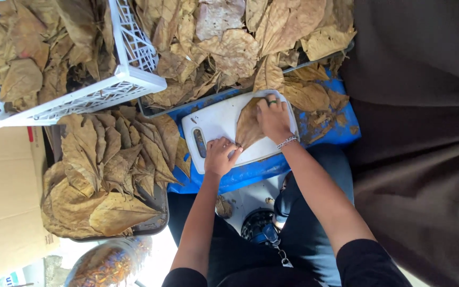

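Dried brown leaf (249, 126) is lying on the white cutting board (216, 121), and 2 hands are pinning it: the right hand (273, 120) pressing flat on its far edge, the left hand (220, 155) curling fingers against its near tip, beside the board's handle slot.

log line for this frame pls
left hand: on white cutting board | right hand: pressing dry brown leaf flat on board | beside: tray of leaves, white crate
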